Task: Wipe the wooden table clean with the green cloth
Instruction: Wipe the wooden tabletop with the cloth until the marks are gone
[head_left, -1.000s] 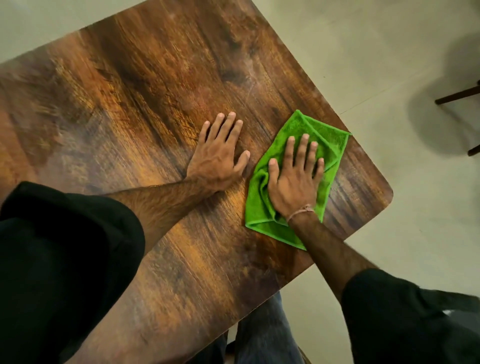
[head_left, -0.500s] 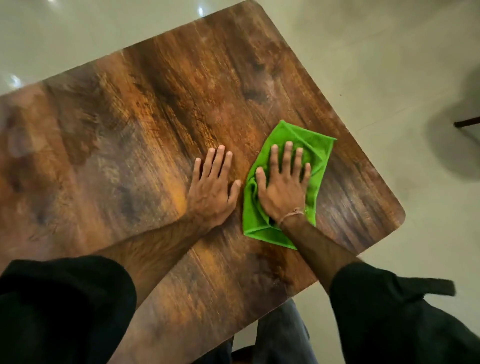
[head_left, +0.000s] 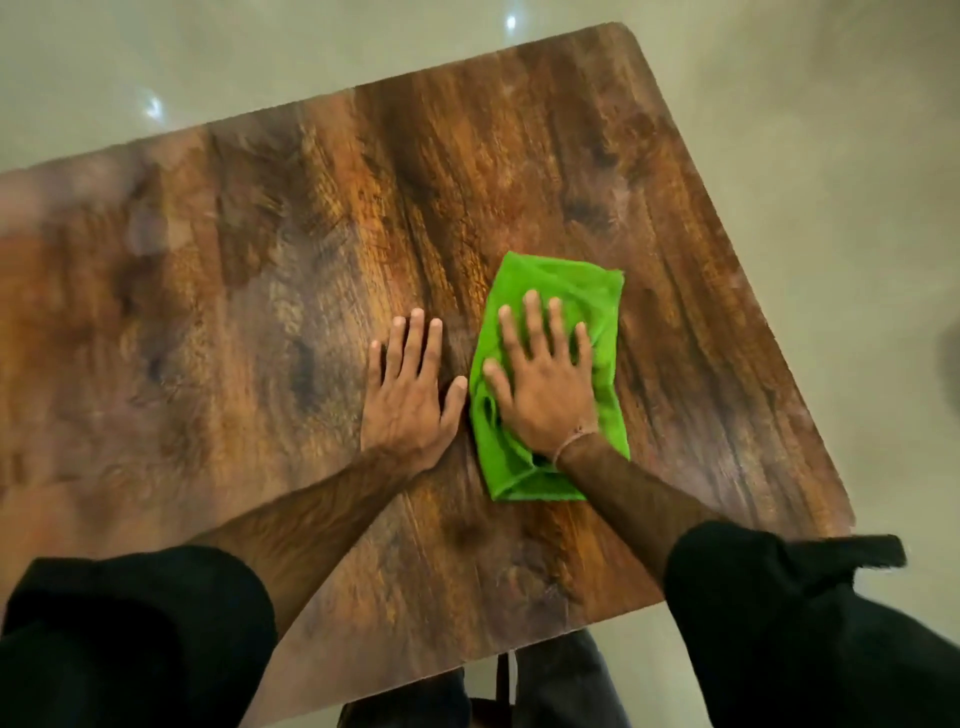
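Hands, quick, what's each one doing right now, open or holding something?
Left hand: open, flat on the bare table, holding nothing.
Right hand: open, fingers spread, pressing the green cloth onto the table.

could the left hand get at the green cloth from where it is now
Probably yes: the left hand lies flat on the brown wooden table right beside the folded green cloth, nothing between them. The right hand presses on its middle, leaving edges bare.
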